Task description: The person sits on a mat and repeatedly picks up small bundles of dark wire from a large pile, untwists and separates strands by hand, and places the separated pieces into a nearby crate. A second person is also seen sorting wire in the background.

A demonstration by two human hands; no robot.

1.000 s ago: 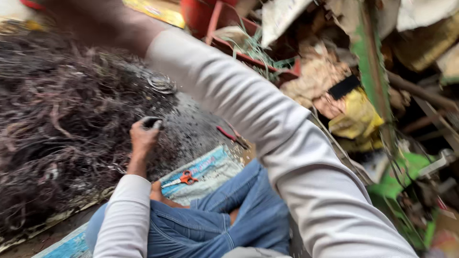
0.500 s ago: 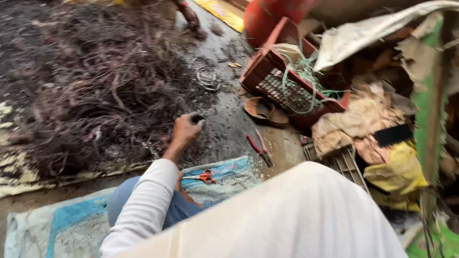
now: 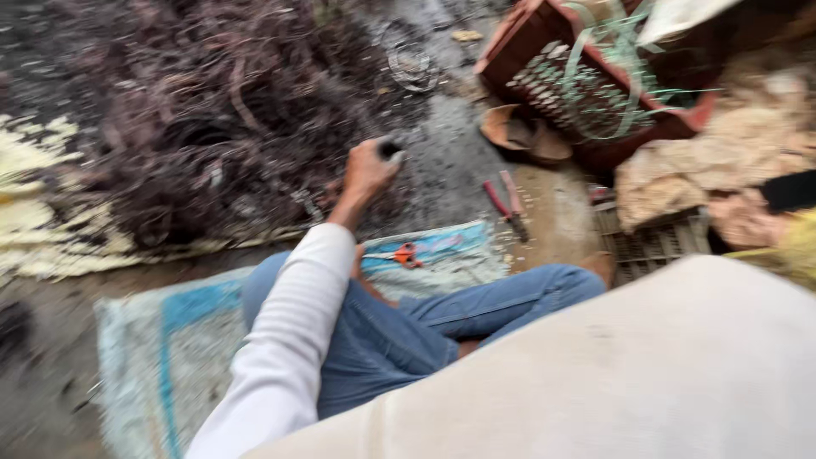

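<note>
Beside the dark tangled wire heap [image 3: 212, 127], left hand [image 3: 367, 170] clenches a small dark object [image 3: 389, 150]; right hand unseen. Loose strands could snag, judging by the tangle.

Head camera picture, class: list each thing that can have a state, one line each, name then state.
Left hand: closed around a small dark object.
Right hand: out of view; only its white sleeve shows.
Wire pile: loose and tangled on the ground.
Orange-handled cutters: lying on the blue mat, unheld.
Red-handled pliers: lying on the ground, unheld.
Red crate: tilted, green straps spilling over it.
</note>
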